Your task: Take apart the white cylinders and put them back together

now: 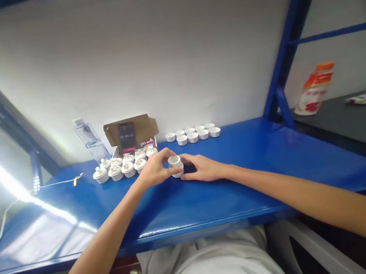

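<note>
Between my hands, near the middle of the blue table, is a small white round part (174, 160) that sits at the top of a white cup (178, 173). The fingers and thumb of my left hand (158, 166) are closed around the upper part from the left. From the right, my right hand (203, 167) grips the lower cup with thumb and fingers. Whether the two pieces are joined cannot be made out. Several white cups fitted with knobbly tops (128, 169) stand close beside my left hand.
Open white cups (193, 137) stand in two rows by the wall. An opened cardboard box (148, 126) and a clear bottle (91, 140) are behind the topped cups. A white cable (51, 183) crosses the left side. An orange-capped bottle (314, 90) stands on a dark surface at right.
</note>
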Motion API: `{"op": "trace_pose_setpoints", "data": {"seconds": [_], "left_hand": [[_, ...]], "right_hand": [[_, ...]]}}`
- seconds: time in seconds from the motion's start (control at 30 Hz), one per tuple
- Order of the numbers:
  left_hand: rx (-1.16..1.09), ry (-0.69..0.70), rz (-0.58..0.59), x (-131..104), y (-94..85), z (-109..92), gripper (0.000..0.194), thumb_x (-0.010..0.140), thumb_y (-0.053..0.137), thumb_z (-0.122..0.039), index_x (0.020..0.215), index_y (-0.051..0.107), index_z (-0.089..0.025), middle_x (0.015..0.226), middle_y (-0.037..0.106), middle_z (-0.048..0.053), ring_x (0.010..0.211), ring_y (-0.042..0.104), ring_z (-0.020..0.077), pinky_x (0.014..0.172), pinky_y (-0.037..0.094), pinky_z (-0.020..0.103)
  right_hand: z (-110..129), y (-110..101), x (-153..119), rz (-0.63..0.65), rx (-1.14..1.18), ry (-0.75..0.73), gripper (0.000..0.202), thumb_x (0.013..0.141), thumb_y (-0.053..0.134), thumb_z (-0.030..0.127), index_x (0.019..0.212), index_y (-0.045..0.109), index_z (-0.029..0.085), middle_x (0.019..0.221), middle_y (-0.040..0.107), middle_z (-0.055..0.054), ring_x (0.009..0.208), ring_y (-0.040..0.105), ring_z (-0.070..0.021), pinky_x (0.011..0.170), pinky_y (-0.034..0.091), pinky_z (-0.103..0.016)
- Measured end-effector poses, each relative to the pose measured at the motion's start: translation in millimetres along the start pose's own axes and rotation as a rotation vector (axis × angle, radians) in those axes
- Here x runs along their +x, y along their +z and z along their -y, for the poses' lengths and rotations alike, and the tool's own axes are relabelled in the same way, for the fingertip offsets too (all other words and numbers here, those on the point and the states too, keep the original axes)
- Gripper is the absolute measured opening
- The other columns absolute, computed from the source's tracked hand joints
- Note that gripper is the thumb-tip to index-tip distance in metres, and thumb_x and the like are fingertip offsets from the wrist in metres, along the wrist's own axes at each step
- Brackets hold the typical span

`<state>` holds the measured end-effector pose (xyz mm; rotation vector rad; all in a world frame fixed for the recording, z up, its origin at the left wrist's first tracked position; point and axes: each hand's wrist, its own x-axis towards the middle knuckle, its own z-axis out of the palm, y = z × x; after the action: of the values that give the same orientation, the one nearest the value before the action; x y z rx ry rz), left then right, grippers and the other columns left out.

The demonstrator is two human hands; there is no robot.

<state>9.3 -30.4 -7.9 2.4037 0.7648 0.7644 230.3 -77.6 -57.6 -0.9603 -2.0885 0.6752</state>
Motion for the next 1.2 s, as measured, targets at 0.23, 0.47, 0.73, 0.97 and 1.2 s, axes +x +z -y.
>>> {"op": "trace_pose_setpoints", "data": {"seconds": [0.23, 0.47, 0.73, 0.97, 1.2], "left_hand": [[-0.518, -0.237, -0.075, -1, 4.3, 19, 0.051, 0.063, 0.089, -0.037, 0.097, 0.056, -0.018, 0.093, 0.070, 0.004, 0.089, 0.069, 0.0209, 0.082, 0.053, 0.034], [-0.643, -0.334, -0.048, -3, 4.3, 3, 0.048, 0.071, 0.086, -0.042, 0.096, 0.051, -0.018, 0.083, 0.071, 0.004, 0.077, 0.070, 0.0184, 0.077, 0.053, 0.033], [-0.665, -0.275, -0.069, -3, 8.8, 6, 0.049, 0.068, 0.088, -0.036, 0.095, 0.051, -0.019, 0.090, 0.071, 0.003, 0.084, 0.068, 0.0164, 0.078, 0.050, 0.029], [-0.629, -0.258, -0.074, -3, 10.0, 2, 0.047, 0.067, 0.088, -0.035, 0.093, 0.052, -0.019, 0.093, 0.070, 0.002, 0.085, 0.067, 0.0164, 0.079, 0.049, 0.029], [-0.630, -0.303, -0.089, -1, 10.6, 4, 0.045, 0.069, 0.087, -0.034, 0.093, 0.052, -0.019, 0.086, 0.071, 0.003, 0.082, 0.069, 0.0179, 0.080, 0.053, 0.034]], "right_hand": [[-13, 1, 2, -0.214, 0.145, 0.095, 0.051, 0.085, 0.074, 0.033, 0.131, 0.055, 0.024, 0.117, 0.071, -0.008, 0.107, 0.070, -0.0248, 0.097, 0.056, -0.045], [-2, -3, 1, -0.359, 0.129, -0.017, 0.043, 0.086, 0.071, 0.034, 0.125, 0.055, 0.023, 0.124, 0.063, -0.009, 0.101, 0.070, -0.0223, 0.095, 0.058, -0.042], [0, -8, 1, -0.257, 0.274, 0.198, 0.050, 0.090, 0.064, 0.051, 0.129, 0.052, 0.021, 0.097, 0.071, -0.006, 0.074, 0.072, -0.0197, 0.074, 0.060, -0.037], [-7, -7, 2, -0.230, 0.440, 0.219, 0.067, 0.073, 0.083, 0.039, 0.127, 0.047, 0.025, 0.102, 0.067, -0.003, 0.089, 0.070, -0.0197, 0.078, 0.057, -0.034], [-9, -6, 7, -0.424, 0.209, 0.225, 0.045, 0.080, 0.072, 0.061, 0.079, 0.053, 0.021, 0.077, 0.061, 0.000, 0.071, 0.060, -0.0166, 0.064, 0.050, -0.029]]}}
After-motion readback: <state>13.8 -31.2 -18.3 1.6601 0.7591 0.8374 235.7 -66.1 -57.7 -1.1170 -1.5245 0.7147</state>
